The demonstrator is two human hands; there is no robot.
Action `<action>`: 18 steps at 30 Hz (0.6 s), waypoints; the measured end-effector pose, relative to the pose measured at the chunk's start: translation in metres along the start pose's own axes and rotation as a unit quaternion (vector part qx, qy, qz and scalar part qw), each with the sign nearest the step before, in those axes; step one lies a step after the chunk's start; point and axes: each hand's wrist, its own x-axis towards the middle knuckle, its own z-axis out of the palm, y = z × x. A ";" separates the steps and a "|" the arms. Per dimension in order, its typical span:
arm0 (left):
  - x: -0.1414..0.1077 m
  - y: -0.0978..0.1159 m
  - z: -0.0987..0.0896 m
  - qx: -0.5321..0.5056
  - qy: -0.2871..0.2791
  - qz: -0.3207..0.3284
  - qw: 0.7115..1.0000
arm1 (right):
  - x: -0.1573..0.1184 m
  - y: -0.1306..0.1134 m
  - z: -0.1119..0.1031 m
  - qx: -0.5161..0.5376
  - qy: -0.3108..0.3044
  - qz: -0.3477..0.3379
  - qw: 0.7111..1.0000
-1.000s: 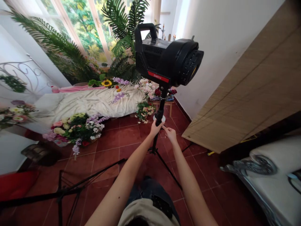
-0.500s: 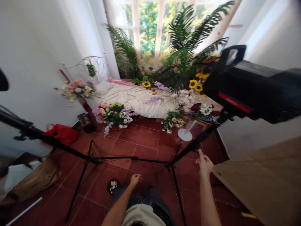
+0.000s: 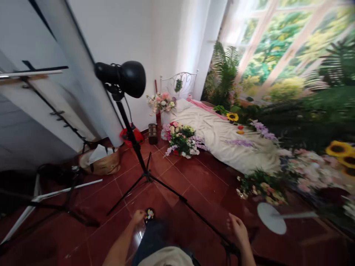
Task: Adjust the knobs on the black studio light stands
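My left hand (image 3: 138,217) hangs low in front of me with its fingers curled in, and nothing shows in it. It is beside my shoe (image 3: 149,214) in the picture. My right hand (image 3: 237,226) is held out over the floor, thumb and fingers loosely apart, with nothing in it. A black tripod leg (image 3: 199,216) passes between the hands. Ahead stands a light stand (image 3: 130,133) topped by a black studio lamp (image 3: 124,77); neither hand is touching it.
A bed with a cream cover (image 3: 213,133) stands ahead, with flower bunches (image 3: 181,138) before it. A round white stand base (image 3: 273,218) is at right. At left are a wicker basket (image 3: 107,164), a red bag (image 3: 133,136) and white poles (image 3: 74,188).
My view has swung left, bringing the left lamp and stand fully into view. The right lamp has gone out of sight. My right hand is away from the right stand.
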 end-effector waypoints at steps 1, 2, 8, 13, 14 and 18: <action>0.017 0.021 -0.019 -0.041 0.024 0.051 0.998 | -0.002 -0.009 0.038 -0.027 -0.043 -0.006 0.999; 0.035 0.047 -0.038 -0.086 0.046 0.106 0.990 | -0.004 -0.017 0.076 -0.053 -0.086 -0.017 0.995; 0.124 0.213 -0.163 -0.282 0.366 0.332 0.822 | -0.030 -0.050 0.283 -0.172 -0.319 -0.120 0.924; 0.151 0.280 -0.226 -0.337 0.352 0.393 0.780 | -0.046 -0.066 0.428 -0.204 -0.435 -0.109 0.870; 0.153 0.285 -0.231 -0.346 0.317 0.400 0.788 | -0.049 -0.072 0.454 -0.209 -0.442 -0.098 0.867; 0.159 0.292 -0.242 -0.377 0.200 0.347 0.835 | -0.061 -0.102 0.550 -0.209 -0.445 -0.061 0.868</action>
